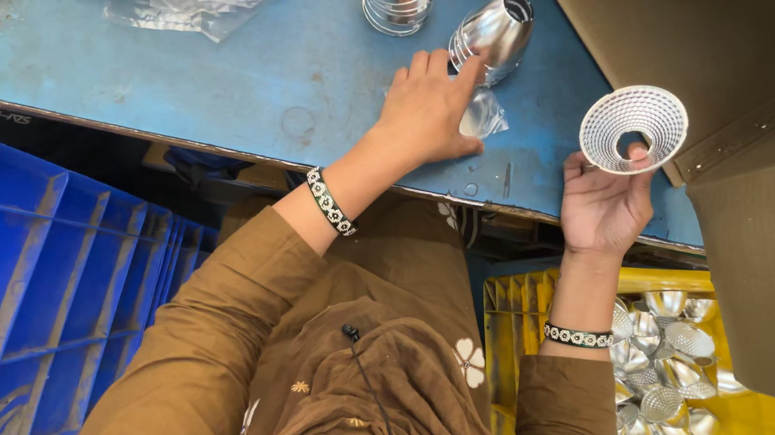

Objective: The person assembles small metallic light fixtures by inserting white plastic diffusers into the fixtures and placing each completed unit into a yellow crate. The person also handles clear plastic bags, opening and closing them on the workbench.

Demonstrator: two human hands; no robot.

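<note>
Right hand (604,203) pinching shiny dimpled silver cone (633,128) by its rim; could slip down. Left hand (429,112) spread flat, fingertip on leaning stack of smooth silver cones (494,35); could topple off blue worktop (227,64).

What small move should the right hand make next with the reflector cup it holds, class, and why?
Probably carry the reflector cup leftwards to the stack lying on its side. The right hand holds it up clear of the blue table, while the left hand already rests its fingers against that stack, as if steadying it.
</note>
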